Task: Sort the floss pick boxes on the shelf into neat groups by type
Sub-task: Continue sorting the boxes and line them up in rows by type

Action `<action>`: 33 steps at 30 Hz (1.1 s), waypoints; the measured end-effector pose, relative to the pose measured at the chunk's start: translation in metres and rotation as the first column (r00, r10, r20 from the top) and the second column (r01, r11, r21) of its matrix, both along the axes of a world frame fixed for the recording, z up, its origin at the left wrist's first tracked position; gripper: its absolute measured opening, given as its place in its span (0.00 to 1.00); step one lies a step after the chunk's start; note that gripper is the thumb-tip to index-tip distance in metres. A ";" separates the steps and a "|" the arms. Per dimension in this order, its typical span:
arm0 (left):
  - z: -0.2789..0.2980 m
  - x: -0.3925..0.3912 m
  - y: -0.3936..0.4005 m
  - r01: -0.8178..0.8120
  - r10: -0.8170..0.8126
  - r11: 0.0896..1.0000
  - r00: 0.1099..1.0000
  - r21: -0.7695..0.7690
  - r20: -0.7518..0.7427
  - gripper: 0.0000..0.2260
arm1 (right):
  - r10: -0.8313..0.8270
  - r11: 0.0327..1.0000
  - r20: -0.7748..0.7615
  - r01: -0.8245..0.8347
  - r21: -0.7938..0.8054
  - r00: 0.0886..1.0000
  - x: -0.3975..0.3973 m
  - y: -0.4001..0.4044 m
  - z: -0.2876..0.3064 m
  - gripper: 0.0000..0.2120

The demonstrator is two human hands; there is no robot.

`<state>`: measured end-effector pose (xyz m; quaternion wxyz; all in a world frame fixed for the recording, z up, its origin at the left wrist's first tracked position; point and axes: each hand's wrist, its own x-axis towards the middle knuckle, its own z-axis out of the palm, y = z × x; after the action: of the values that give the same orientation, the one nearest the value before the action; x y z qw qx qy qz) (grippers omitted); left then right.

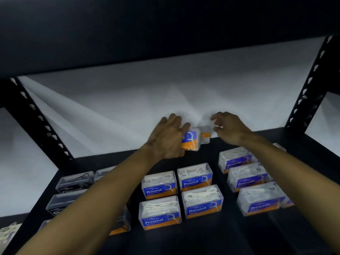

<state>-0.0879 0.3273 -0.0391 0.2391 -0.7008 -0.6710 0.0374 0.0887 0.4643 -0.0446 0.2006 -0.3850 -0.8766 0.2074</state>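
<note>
On the black shelf, several clear "Round" boxes with blue-orange labels sit in a block at centre. "Smooth" boxes line up in a column on the right. Black-labelled boxes lie at the left, partly hidden under my left forearm. At the back of the shelf my left hand grips a blue-orange floss box, tilted on end. A second small box stands just right of it by the wall. My right hand hovers beside that box with fingers curled apart, holding nothing.
A white wall backs the shelf. Black perforated uprights stand at left and right. The upper shelf's dark underside hangs overhead. A pale packet lies at the far left edge.
</note>
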 end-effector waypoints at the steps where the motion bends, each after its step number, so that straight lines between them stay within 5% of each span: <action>1: 0.001 -0.005 -0.006 -0.041 0.041 0.999 0.999 0.011 0.022 0.36 | 0.024 0.999 0.049 -0.025 0.021 0.999 -0.006 0.001 -0.002 0.18; 10: -0.002 -0.032 -0.047 -0.315 0.319 0.946 0.852 -0.080 0.416 0.38 | 0.080 0.980 0.366 -0.140 0.141 0.927 -0.043 -0.005 -0.015 0.24; 18: -0.006 -0.041 -0.062 -0.336 0.326 0.940 0.825 -0.063 0.462 0.36 | -0.089 0.982 0.157 0.060 0.181 0.984 -0.065 -0.035 -0.020 0.36; 22: -0.005 -0.040 -0.065 -0.316 0.308 0.947 0.836 -0.060 0.455 0.36 | -0.137 0.969 0.098 0.113 0.218 0.986 -0.071 -0.035 -0.027 0.32; 25: -0.004 -0.042 -0.068 -0.314 0.304 0.947 0.827 -0.060 0.473 0.35 | -0.053 0.987 0.127 0.032 0.158 0.990 -0.070 -0.028 -0.027 0.26; 33: -0.006 -0.045 -0.068 -0.313 0.323 0.940 0.698 -0.133 0.639 0.34 | 0.290 0.953 0.139 -0.273 -0.128 0.947 -0.048 -0.022 -0.021 0.33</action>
<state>-0.1331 0.2592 -0.0449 -0.0245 -0.5446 -0.8222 -0.1635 0.0405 0.4428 -0.0654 0.0789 -0.2811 -0.9232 0.2500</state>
